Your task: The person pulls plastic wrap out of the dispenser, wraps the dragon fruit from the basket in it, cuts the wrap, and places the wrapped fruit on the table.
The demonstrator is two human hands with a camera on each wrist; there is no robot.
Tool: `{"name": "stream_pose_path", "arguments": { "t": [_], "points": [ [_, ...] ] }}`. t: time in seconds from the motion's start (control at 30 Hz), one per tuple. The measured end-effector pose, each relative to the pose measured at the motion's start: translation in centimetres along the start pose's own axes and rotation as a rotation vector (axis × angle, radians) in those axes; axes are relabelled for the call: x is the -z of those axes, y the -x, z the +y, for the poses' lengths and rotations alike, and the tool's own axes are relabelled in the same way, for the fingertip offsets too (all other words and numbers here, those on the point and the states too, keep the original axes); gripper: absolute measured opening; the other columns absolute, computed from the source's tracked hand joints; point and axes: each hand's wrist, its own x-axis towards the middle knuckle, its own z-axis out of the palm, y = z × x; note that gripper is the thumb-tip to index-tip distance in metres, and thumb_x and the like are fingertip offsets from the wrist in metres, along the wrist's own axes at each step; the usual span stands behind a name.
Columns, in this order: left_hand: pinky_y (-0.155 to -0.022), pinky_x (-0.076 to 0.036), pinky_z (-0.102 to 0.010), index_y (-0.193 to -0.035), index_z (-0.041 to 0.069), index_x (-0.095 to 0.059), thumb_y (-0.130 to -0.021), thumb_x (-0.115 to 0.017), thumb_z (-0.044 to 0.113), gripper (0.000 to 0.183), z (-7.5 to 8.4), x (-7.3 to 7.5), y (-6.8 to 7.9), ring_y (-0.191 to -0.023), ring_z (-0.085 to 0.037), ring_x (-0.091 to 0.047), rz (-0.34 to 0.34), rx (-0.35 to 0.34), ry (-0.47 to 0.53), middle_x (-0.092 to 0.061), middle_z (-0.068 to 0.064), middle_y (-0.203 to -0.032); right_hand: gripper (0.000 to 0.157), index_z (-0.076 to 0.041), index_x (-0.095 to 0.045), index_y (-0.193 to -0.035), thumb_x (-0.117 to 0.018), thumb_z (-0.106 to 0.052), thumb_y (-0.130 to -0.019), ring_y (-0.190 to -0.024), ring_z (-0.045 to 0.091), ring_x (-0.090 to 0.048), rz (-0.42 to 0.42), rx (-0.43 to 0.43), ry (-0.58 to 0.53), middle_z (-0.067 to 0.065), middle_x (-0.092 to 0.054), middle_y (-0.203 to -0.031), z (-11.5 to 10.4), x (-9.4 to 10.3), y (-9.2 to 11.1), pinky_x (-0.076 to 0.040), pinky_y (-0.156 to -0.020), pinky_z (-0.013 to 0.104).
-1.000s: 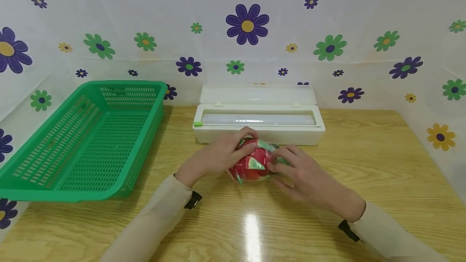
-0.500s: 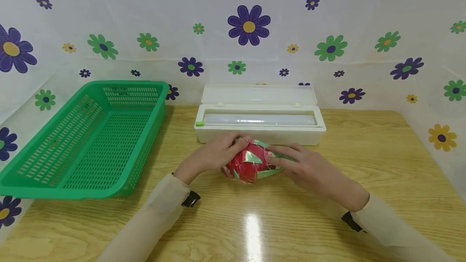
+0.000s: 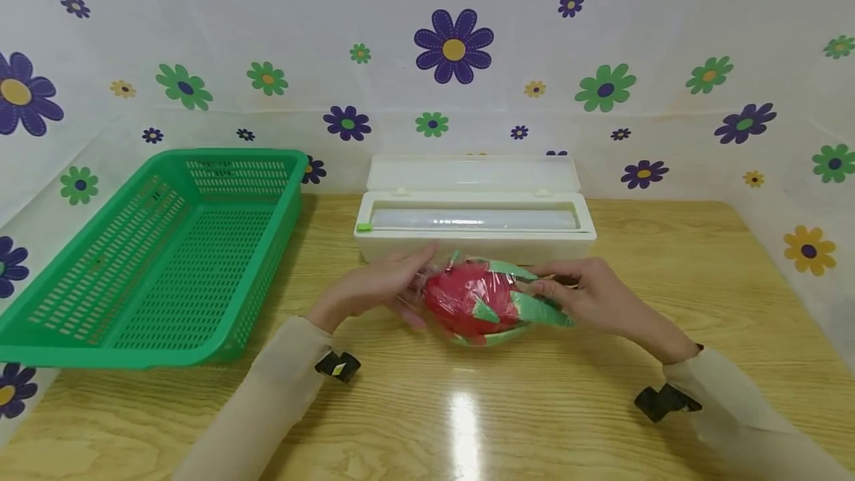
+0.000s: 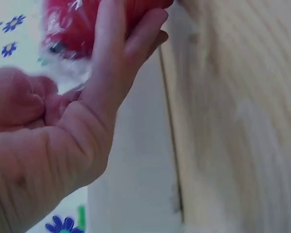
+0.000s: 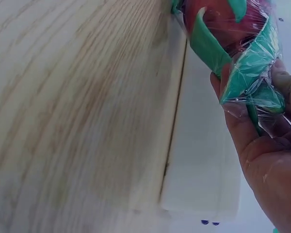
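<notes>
A dragon fruit (image 3: 467, 295), red with green scales and wrapped in clear plastic film, is held between both hands just in front of the white box. My left hand (image 3: 377, 284) has its fingers extended along the fruit's left end, touching the film. In the left wrist view those fingers (image 4: 111, 43) lie straight against the red skin. At the other end my right hand (image 3: 591, 295) pinches the film-covered green scale tips. The right wrist view shows the thumb and fingers around these green tips (image 5: 254, 68). Whether the fruit touches the table is hard to tell.
An opened white dispenser box (image 3: 474, 251) stands behind the hands, holding a roll of cling film (image 3: 474, 220) with its lid raised. To the left is a green perforated basket (image 3: 260, 284). A flowered cloth (image 3: 508, 95) hangs behind the wooden table (image 3: 668, 280).
The fruit has turned so its green tips point right. My left hand has shifted slightly left and straightened its fingers, while my right hand has moved outward and now pinches the tips.
</notes>
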Motion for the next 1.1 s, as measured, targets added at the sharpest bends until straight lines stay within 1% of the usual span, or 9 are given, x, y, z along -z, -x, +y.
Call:
{"name": "stream_pose_path", "arguments": {
  "t": [0.07,0.17,0.3,0.5,0.6,0.83,0.97,1.03,1.1],
  "points": [
    [-0.080,-0.063,-0.042,-0.139,0.007,-0.057,-0.110,-0.038,0.048,0.054,0.0,0.6,0.4,-0.098,-0.028,-0.076,0.017,-0.045,-0.041,-0.071,-0.016,-0.123,0.021,-0.001,-0.076,-0.115,-0.066,-0.010,-0.099,-0.071,0.004,-0.056,-0.009,-0.077,-0.031,0.009,-0.078,-0.094,0.3,0.2,-0.1,-0.044,-0.057,0.021],
    [-0.087,-0.062,-0.042,-0.136,0.006,-0.063,-0.107,-0.056,0.029,0.038,0.0,1.1,1.1,-0.106,-0.028,-0.073,0.068,-0.121,-0.073,-0.071,-0.016,-0.126,0.024,0.001,-0.074,-0.119,-0.063,-0.012,-0.101,-0.074,0.007,-0.056,-0.026,-0.140,-0.070,0.011,-0.076,-0.097,0.8,0.2,-0.2,-0.045,-0.061,0.021],
    [-0.088,-0.062,-0.044,-0.129,-0.001,-0.068,-0.100,-0.065,0.010,0.031,0.1,1.1,1.9,-0.103,-0.034,-0.074,0.114,-0.166,-0.081,-0.074,-0.019,-0.120,0.026,0.001,-0.072,-0.122,-0.060,-0.013,-0.104,-0.081,0.009,-0.057,-0.056,-0.182,-0.139,0.012,-0.074,-0.102,1.4,-0.3,-0.5,-0.047,-0.066,0.021],
    [-0.085,-0.063,-0.040,-0.126,0.000,-0.071,-0.101,-0.064,0.008,0.027,-0.2,0.9,2.4,-0.098,-0.030,-0.076,0.145,-0.174,-0.157,-0.076,-0.017,-0.115,0.029,-0.002,-0.066,-0.129,-0.059,-0.015,-0.105,-0.102,0.018,-0.068,-0.025,-0.221,-0.154,0.016,-0.073,-0.121,1.5,-1.0,-0.9,-0.053,-0.082,0.019],
    [-0.084,-0.063,-0.037,-0.125,0.001,-0.072,-0.100,-0.064,0.005,0.027,-0.6,0.9,2.4,-0.100,-0.029,-0.076,0.141,-0.202,-0.190,-0.077,-0.016,-0.114,0.030,-0.006,-0.064,-0.130,-0.058,-0.021,-0.105,-0.111,0.023,-0.067,-0.017,-0.251,-0.154,0.015,-0.070,-0.127,1.4,-0.6,-0.7,-0.053,-0.087,0.019],
    [-0.076,-0.063,-0.035,-0.114,0.001,-0.076,-0.098,-0.068,0.006,0.019,-1.4,-0.2,2.0,-0.088,-0.028,-0.076,0.200,-0.303,-0.248,-0.078,-0.015,-0.107,0.038,-0.006,-0.059,-0.139,-0.049,-0.028,-0.109,-0.120,0.029,-0.056,-0.119,-0.268,-0.200,0.016,-0.061,-0.139,1.7,1.2,0.7,-0.055,-0.092,0.022],
    [-0.075,-0.063,-0.037,-0.114,0.003,-0.076,-0.097,-0.069,0.007,0.019,-1.5,-0.5,1.9,-0.085,-0.029,-0.075,0.249,-0.308,-0.253,-0.076,-0.015,-0.109,0.038,-0.003,-0.056,-0.142,-0.048,-0.022,-0.110,-0.128,0.035,-0.059,-0.131,-0.255,-0.115,0.019,-0.061,-0.142,1.5,2.0,1.7,-0.056,-0.099,0.034],
    [-0.076,-0.064,-0.037,-0.115,0.005,-0.076,-0.096,-0.070,0.008,0.019,-1.4,-0.7,2.0,-0.087,-0.029,-0.075,0.278,-0.292,-0.240,-0.076,-0.014,-0.110,0.037,0.000,-0.056,-0.141,-0.050,-0.014,-0.107,-0.126,0.039,-0.062,-0.122,-0.241,-0.064,0.023,-0.061,-0.140,1.4,2.2,1.9,-0.057,-0.098,0.044],
    [-0.077,-0.063,-0.036,-0.113,0.008,-0.075,-0.095,-0.072,0.009,0.018,-1.3,-0.8,2.0,-0.090,-0.027,-0.076,0.307,-0.273,-0.228,-0.075,-0.013,-0.111,0.036,0.000,-0.059,-0.136,-0.057,-0.007,-0.101,-0.119,0.039,-0.066,-0.107,-0.227,0.025,0.023,-0.064,-0.135,1.4,2.1,2.1,-0.059,-0.094,0.047]
  ]
}}
